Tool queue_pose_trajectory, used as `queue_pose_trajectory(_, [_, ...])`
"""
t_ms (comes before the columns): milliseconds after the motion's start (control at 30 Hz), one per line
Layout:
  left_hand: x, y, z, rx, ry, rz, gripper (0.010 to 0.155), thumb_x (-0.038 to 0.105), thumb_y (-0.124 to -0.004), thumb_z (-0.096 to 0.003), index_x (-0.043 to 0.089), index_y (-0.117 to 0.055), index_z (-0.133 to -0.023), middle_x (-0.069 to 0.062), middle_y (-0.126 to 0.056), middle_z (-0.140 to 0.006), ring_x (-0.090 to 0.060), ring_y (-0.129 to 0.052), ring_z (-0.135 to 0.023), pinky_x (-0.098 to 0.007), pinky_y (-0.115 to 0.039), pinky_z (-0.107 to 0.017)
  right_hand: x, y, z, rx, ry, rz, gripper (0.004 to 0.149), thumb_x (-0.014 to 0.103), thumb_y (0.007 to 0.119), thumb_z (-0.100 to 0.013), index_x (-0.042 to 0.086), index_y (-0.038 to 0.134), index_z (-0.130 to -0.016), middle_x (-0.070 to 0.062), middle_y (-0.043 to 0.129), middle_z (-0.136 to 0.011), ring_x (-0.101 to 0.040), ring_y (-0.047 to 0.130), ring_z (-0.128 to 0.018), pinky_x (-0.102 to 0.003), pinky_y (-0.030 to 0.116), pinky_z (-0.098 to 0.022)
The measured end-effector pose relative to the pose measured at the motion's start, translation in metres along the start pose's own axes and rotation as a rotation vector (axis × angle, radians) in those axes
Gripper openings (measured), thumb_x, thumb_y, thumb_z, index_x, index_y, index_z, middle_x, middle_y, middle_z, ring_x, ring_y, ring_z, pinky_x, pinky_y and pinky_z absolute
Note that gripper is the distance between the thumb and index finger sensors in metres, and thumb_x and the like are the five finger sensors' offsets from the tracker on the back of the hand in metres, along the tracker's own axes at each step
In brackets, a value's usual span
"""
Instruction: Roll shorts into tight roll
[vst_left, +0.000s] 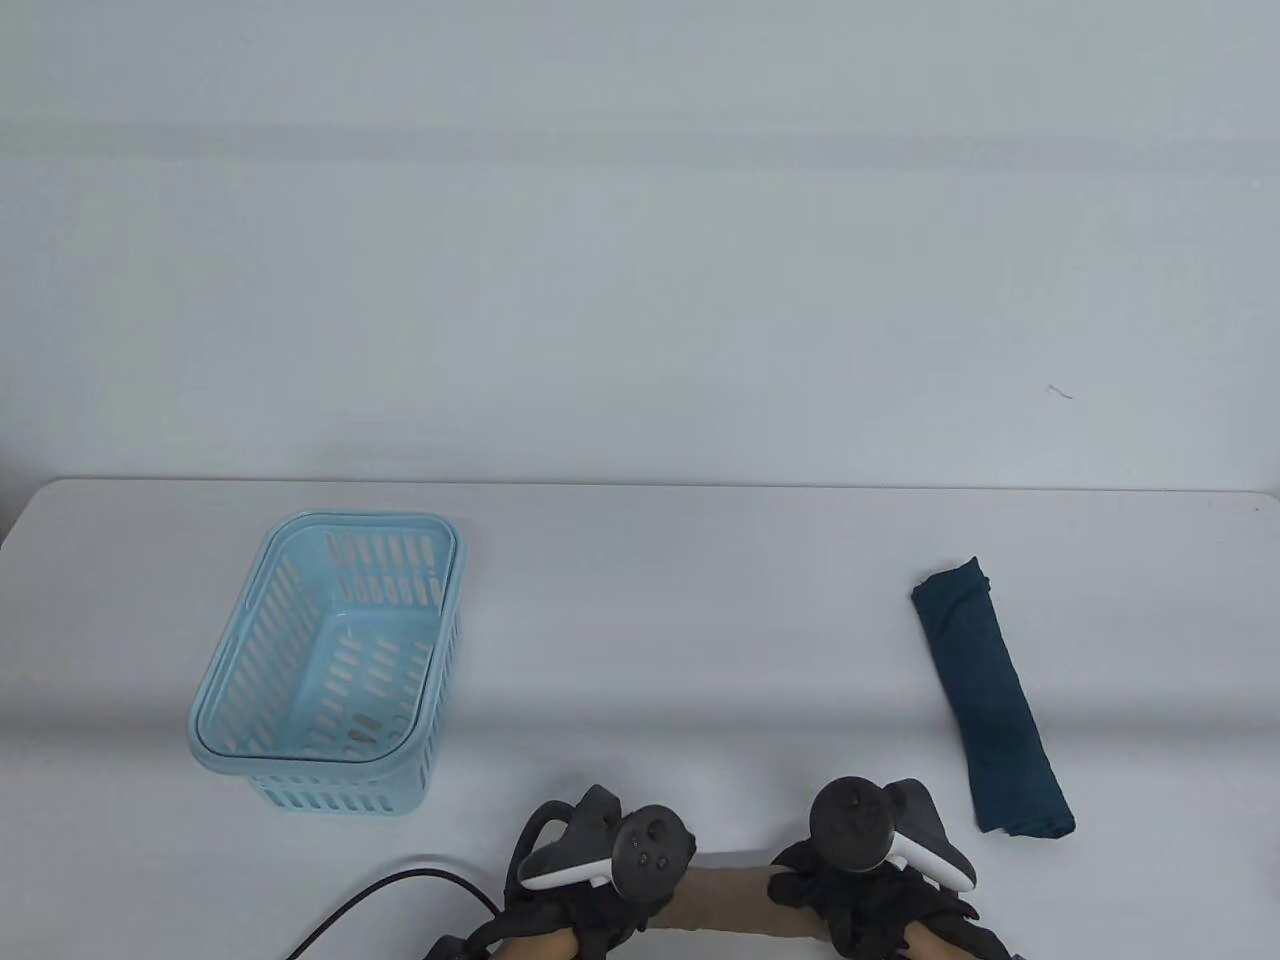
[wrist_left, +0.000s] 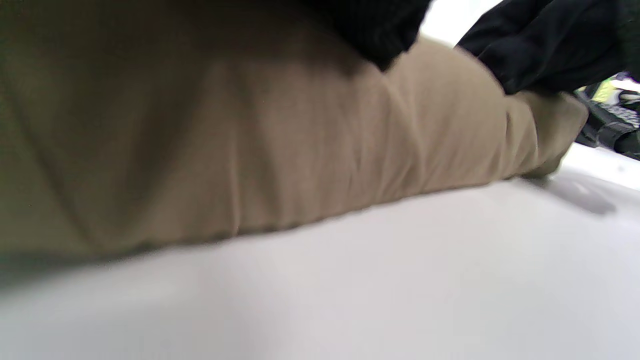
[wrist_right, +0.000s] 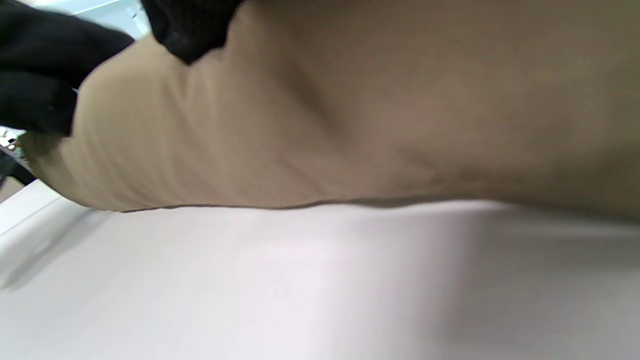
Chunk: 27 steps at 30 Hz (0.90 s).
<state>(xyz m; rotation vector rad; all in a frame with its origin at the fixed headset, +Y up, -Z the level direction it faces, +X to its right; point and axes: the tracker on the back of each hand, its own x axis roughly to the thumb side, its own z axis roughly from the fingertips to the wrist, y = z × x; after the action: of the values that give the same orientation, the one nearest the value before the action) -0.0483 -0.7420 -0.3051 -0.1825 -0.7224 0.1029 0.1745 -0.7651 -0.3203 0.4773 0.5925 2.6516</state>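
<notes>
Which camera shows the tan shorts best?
The left wrist view: the shorts fill it as a tan roll lying on the table, with the right hand on its far end. The right wrist view shows them too, more blurred. The table view shows only a strip between the hands.

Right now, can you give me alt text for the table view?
Two gloved hands, left hand and right hand, grip a tan roll of shorts at the table's near edge. A light blue slotted basket stands left; a dark teal folded cloth lies right.
</notes>
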Motion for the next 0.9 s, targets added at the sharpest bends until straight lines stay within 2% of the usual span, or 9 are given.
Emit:
queue_pose_trajectory(100, [0.013,0.001,-0.001,-0.027,-0.036,-0.027,0.063,0.034,-0.072,-0.048,0.011,-0.06,-0.106,-0.02,-0.072,-0.109,-0.046,-0.078,-0.096,-0.077,-0.042,-0.066,-0.003,0.001,0.0,-0.056,0.019,0.005,0.053,0.042,0.063,-0.045,0.01,0.082,-0.082,-0.014,0.088,-0.078,-0.035,0.082,-0.069,-0.068,0.047,-0.066])
queue_pose_trajectory(300, [0.016,-0.019,-0.007,-0.214,-0.008,-0.135,0.088,0.04,-0.072,-0.0473,0.004,-0.022,-0.11,-0.027,-0.034,-0.116,-0.054,-0.045,-0.105,-0.08,-0.027,-0.064,-0.002,0.004,0.001,-0.138,0.051,0.086,0.055,0.044,0.061,-0.047,0.011,0.077,-0.087,-0.014,0.083,-0.084,-0.036,0.077,-0.076,-0.068,0.045,-0.067])
queue_pose_trajectory(433, [0.007,-0.018,-0.01,-0.237,0.026,-0.051,0.081,0.039,-0.067,-0.0496,0.005,-0.026,-0.11,-0.026,-0.039,-0.116,-0.052,-0.049,-0.106,-0.079,-0.029,-0.064,0.0,0.006,0.002,-0.15,0.05,0.107,0.056,0.044,0.06,-0.048,0.011,0.072,-0.092,-0.016,0.077,-0.091,-0.038,0.071,-0.081,-0.069,0.042,-0.067])
queue_pose_trajectory(500, [0.0,-0.022,-0.011,-0.3,0.073,0.02,0.076,0.039,-0.066,-0.0493,0.007,-0.036,-0.111,-0.028,-0.043,-0.116,-0.055,-0.05,-0.105,-0.08,-0.029,-0.063,0.002,0.01,0.001,-0.134,0.047,0.139,0.054,0.041,0.062,-0.049,0.011,0.069,-0.094,-0.016,0.073,-0.093,-0.039,0.068,-0.084,-0.07,0.04,-0.068])
queue_pose_trajectory(567, [-0.009,-0.028,-0.009,-0.394,0.095,0.107,0.076,0.04,-0.062,-0.0496,0.009,-0.032,-0.112,-0.029,-0.034,-0.117,-0.056,-0.041,-0.106,-0.08,-0.026,-0.063,0.006,0.013,0.001,-0.12,0.036,0.203,0.054,0.041,0.063,-0.049,0.012,0.066,-0.095,-0.015,0.07,-0.094,-0.039,0.065,-0.086,-0.07,0.039,-0.068])
queue_pose_trajectory(633, [-0.013,-0.026,-0.007,-0.326,0.095,0.152,0.075,0.039,-0.066,-0.0481,0.009,-0.039,-0.112,-0.029,-0.038,-0.116,-0.057,-0.042,-0.106,-0.08,-0.026,-0.063,0.009,0.014,0.001,-0.117,0.018,0.212,0.054,0.039,0.063,-0.05,0.012,0.064,-0.096,-0.015,0.068,-0.097,-0.039,0.064,-0.088,-0.07,0.039,-0.068])
queue_pose_trajectory(700, [-0.016,-0.025,-0.007,-0.361,0.104,0.12,0.076,0.039,-0.066,-0.0482,0.011,-0.037,-0.112,-0.029,-0.037,-0.116,-0.056,-0.042,-0.106,-0.08,-0.026,-0.063,0.015,0.013,0.004,-0.121,-0.012,0.201,0.056,0.038,0.063,-0.05,0.012,0.06,-0.099,-0.016,0.063,-0.1,-0.04,0.059,-0.091,-0.07,0.037,-0.069])
queue_pose_trajectory(800, [-0.019,-0.023,-0.007,-0.336,0.1,0.088,0.075,0.04,-0.066,-0.0479,0.01,-0.04,-0.112,-0.028,-0.041,-0.116,-0.056,-0.046,-0.106,-0.08,-0.028,-0.064,0.028,0.01,0.011,-0.168,-0.129,0.202,0.058,0.037,0.064,-0.05,0.013,0.055,-0.101,-0.015,0.057,-0.104,-0.04,0.054,-0.094,-0.068,0.038,-0.07])
queue_pose_trajectory(900, [-0.025,-0.021,-0.006,-0.327,0.107,0.091,0.075,0.039,-0.067,-0.0477,0.011,-0.041,-0.112,-0.028,-0.042,-0.116,-0.055,-0.047,-0.106,-0.079,-0.028,-0.064,0.046,0.014,0.017,-0.137,-0.269,0.187,0.058,0.036,0.065,-0.05,0.015,0.053,-0.102,-0.014,0.054,-0.106,-0.039,0.052,-0.096,-0.067,0.039,-0.071])
